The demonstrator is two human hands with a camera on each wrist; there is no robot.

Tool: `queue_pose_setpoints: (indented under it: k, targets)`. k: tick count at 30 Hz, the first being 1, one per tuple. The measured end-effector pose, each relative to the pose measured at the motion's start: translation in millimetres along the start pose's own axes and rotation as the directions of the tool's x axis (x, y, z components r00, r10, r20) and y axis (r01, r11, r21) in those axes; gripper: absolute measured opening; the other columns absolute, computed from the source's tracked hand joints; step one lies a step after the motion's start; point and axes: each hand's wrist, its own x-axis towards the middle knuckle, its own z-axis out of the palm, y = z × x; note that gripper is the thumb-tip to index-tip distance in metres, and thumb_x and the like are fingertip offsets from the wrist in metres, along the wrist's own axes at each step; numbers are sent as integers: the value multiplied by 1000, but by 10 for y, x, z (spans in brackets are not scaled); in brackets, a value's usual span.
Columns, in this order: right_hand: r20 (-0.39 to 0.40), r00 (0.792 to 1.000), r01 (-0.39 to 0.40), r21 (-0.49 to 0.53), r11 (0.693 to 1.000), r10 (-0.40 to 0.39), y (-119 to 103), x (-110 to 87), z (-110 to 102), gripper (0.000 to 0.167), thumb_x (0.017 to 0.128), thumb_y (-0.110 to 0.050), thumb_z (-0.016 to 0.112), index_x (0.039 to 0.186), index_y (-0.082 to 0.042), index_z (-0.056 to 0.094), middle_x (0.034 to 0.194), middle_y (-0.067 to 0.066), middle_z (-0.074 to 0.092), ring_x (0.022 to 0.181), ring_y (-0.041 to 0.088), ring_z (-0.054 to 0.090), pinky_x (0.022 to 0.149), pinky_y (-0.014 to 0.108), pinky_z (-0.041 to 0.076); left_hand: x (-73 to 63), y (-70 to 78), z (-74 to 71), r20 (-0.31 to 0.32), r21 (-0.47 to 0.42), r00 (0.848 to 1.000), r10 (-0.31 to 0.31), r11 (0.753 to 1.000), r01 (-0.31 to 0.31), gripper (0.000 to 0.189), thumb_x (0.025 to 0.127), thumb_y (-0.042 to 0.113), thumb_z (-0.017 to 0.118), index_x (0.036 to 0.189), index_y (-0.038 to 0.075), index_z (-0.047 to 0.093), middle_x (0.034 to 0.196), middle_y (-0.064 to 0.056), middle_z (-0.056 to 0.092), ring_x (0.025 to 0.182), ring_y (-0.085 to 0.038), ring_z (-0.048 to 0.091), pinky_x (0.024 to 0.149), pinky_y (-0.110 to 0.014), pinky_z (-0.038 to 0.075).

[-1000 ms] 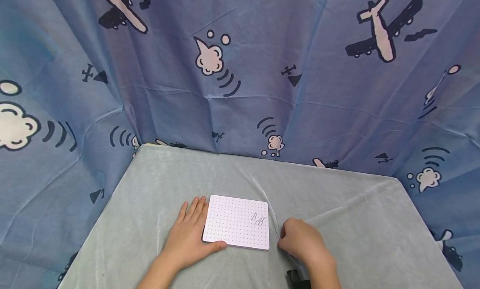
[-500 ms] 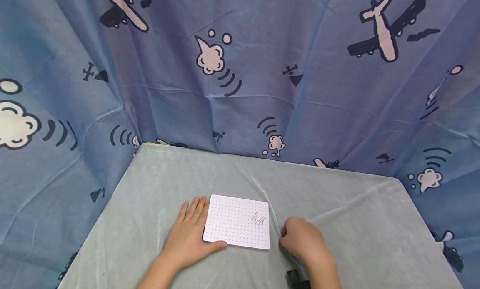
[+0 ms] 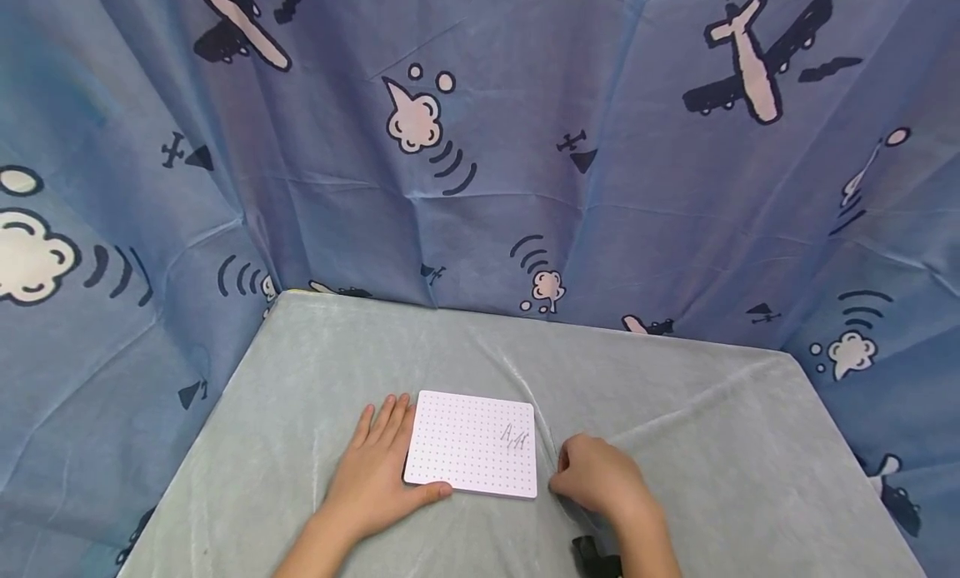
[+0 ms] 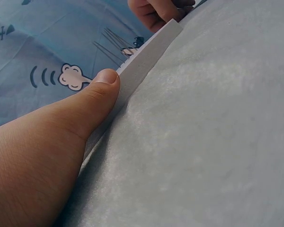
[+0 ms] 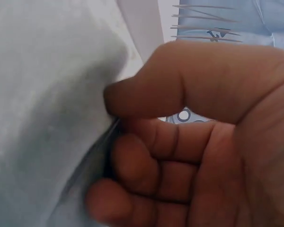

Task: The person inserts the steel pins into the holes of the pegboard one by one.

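A white pegboard [image 3: 472,445] with rows of tiny holes lies on the grey cloth [image 3: 720,478]. Several thin metal pins [image 4: 112,46] stand in its right part. My left hand [image 3: 381,476] rests along its left side, fingers straight, the thumb on the front edge. Just right of the board, my right hand [image 3: 600,476] is down at the cloth with curled fingers. In the right wrist view its thumb [image 5: 142,97] and fingertips meet at a dark fold in the cloth. Whether they pinch the fold or something tiny there is hidden.
Blue curtain fabric [image 3: 487,220] printed with planes and clouds hangs behind and beside the table. A crease [image 3: 528,395] in the cloth runs toward my right hand. A small black object [image 3: 596,557] is at my right wrist.
My right hand has shifted slightly left, toward the board, and stays low at the cloth. The left hand and board keep their places; the head view sways a little.
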Motion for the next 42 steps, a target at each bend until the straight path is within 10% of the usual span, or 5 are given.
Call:
queue_pose_setpoints:
  k: [20, 42]
  targets:
    - [-302, 942, 209, 188, 960, -146, -46, 46, -165, 16, 87, -6, 75, 83, -18, 65, 74, -7, 61, 68, 12, 56, 63, 29, 48, -13, -22, 14, 4, 18, 1000, -3, 1000, 3, 134, 83, 100, 51, 171, 0, 31, 178, -17, 28, 168, -32, 17, 137, -50, 2]
    - [-263, 919, 351, 205, 914, -294, -128, 79, -75, 30, 89, 0, 80, 81, -24, 65, 72, -16, 62, 66, 5, 56, 57, 24, 49, -2, -38, 39, -9, 13, 1000, 9, 1000, -9, 134, 83, 99, 51, 170, 0, 32, 178, -17, 28, 167, -32, 18, 137, -49, 2]
